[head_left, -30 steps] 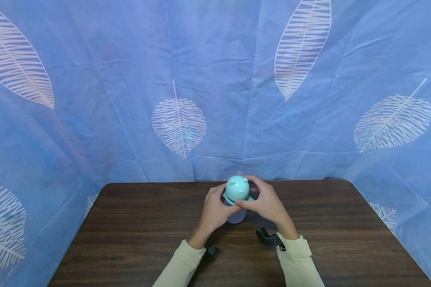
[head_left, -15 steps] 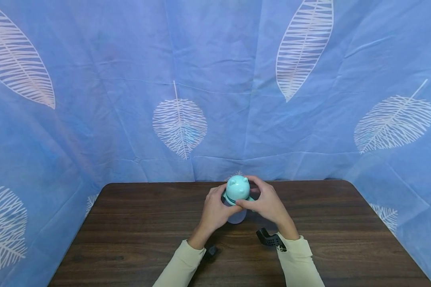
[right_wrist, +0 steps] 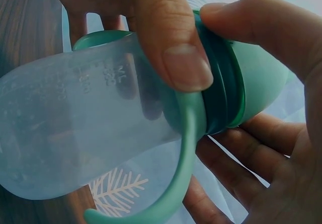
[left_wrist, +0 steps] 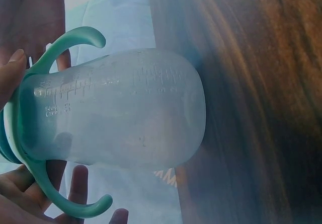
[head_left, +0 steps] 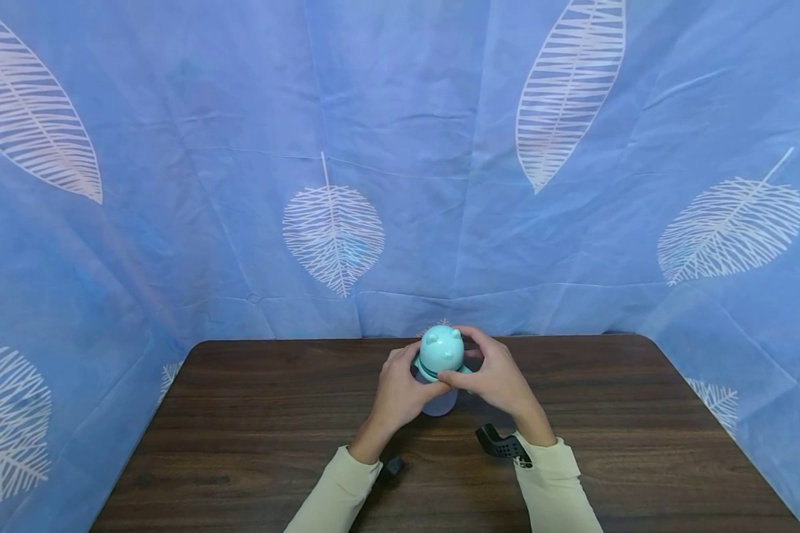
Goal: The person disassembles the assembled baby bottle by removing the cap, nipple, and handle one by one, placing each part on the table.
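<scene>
A baby bottle [head_left: 439,403] stands upright at the back middle of the table. Its clear body [left_wrist: 131,108] has raised measuring marks and its base touches the tabletop. Two curved mint handles [right_wrist: 187,148] spring from the neck, one on each side. On top sits a rounded mint lid [head_left: 441,348] with small ears, above a dark teal collar [right_wrist: 219,83]. My left hand [head_left: 400,385] grips the bottle around its neck and handle ring. With thumb and fingers around the collar, my right hand [head_left: 496,375] holds the top from the other side.
The dark wooden table [head_left: 273,414] has rounded back corners. Behind it hangs a blue cloth [head_left: 413,148] with white leaf prints. Black straps [head_left: 500,444] sit at the wrists, beside the cream sleeves [head_left: 553,481].
</scene>
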`<state>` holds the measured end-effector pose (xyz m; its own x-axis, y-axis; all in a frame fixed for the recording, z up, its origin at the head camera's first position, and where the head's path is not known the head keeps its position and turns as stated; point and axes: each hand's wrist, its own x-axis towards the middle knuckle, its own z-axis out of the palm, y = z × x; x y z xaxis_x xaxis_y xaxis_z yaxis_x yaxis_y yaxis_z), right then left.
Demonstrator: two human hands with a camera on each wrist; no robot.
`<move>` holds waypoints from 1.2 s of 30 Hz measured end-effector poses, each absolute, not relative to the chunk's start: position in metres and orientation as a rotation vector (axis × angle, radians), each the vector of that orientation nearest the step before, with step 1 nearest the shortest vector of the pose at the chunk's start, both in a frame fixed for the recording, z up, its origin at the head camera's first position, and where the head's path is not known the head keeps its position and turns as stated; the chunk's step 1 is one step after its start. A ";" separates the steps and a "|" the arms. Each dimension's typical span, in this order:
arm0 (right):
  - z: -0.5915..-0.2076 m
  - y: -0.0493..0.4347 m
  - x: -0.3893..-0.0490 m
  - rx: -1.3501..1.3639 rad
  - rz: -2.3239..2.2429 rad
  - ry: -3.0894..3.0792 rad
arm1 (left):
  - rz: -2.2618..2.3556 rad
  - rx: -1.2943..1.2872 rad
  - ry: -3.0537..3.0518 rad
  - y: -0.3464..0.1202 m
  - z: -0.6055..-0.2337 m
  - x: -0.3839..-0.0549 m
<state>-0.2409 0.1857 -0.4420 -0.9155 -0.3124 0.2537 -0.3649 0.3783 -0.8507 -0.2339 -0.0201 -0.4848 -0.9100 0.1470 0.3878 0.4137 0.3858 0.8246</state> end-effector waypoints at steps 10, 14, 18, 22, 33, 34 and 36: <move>-0.439 0.184 -0.240 0.631 1.578 -2.554 | -1.525 -0.501 -2.393 -0.021 -0.483 -0.236; -0.437 0.183 -0.240 0.627 1.566 -2.554 | -1.535 -0.504 -2.388 -0.021 -0.482 -0.236; -0.436 0.183 -0.239 0.627 1.581 -2.550 | -1.531 -0.507 -2.388 -0.020 -0.483 -0.236; -0.434 0.183 -0.239 0.623 1.601 -2.543 | -1.527 -0.509 -2.385 -0.020 -0.483 -0.236; -0.429 0.183 -0.233 0.642 1.609 -2.522 | -1.519 -0.516 -2.376 -0.019 -0.484 -0.235; -0.428 0.183 -0.233 0.646 1.608 -2.519 | -1.516 -0.516 -2.375 -0.019 -0.484 -0.234; -0.427 0.184 -0.232 0.651 1.608 -2.513 | -1.517 -0.514 -2.375 -0.019 -0.484 -0.233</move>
<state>-0.2317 0.1840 -0.4274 -0.9054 -0.3044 0.2960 -0.3963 0.3556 -0.8464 -0.2329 -0.0190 -0.4838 -0.8988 0.1469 0.4131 0.4365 0.3867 0.8123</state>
